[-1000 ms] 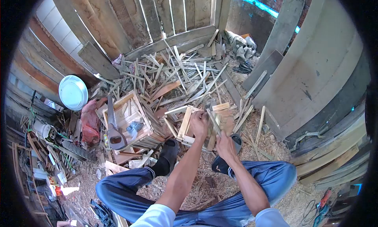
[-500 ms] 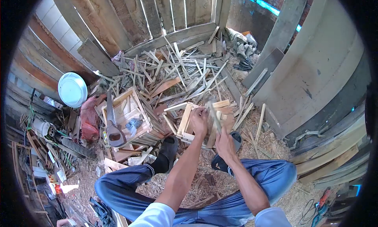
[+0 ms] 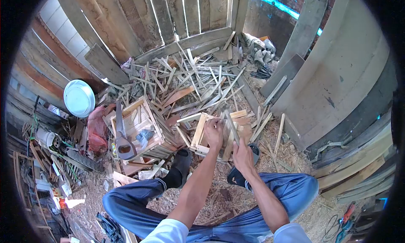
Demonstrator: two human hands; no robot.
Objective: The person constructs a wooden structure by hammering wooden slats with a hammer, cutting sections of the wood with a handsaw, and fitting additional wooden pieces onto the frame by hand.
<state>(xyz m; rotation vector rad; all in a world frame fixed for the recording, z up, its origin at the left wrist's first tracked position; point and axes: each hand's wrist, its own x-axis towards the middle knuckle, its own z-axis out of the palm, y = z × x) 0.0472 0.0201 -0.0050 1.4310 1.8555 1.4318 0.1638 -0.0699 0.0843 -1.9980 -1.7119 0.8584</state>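
Note:
Between my feet stands a small wooden crate frame (image 3: 198, 131) of light slats. My left hand (image 3: 214, 131) is over it, thumb and fingers pinched together; whatever they hold is too small to make out. My right hand (image 3: 243, 154) is wrapped round the handle of a hammer (image 3: 231, 125), whose blurred head is up beside my left fingers. Flat wooden pieces (image 3: 244, 127) lie under and right of the hammer.
At left, a slatted wooden crate (image 3: 158, 133) bears a handsaw (image 3: 122, 135) and a blue plastic bag (image 3: 144, 134). Scrap sticks (image 3: 198, 82) are heaped ahead. A white basin (image 3: 79, 98) leans by the plank wall; a large board (image 3: 333, 74) leans at right.
The hammer has shifted slightly, its handle now steeper and a little to the right. My left hand stays pinched over the crate frame. The whole view has shifted slightly.

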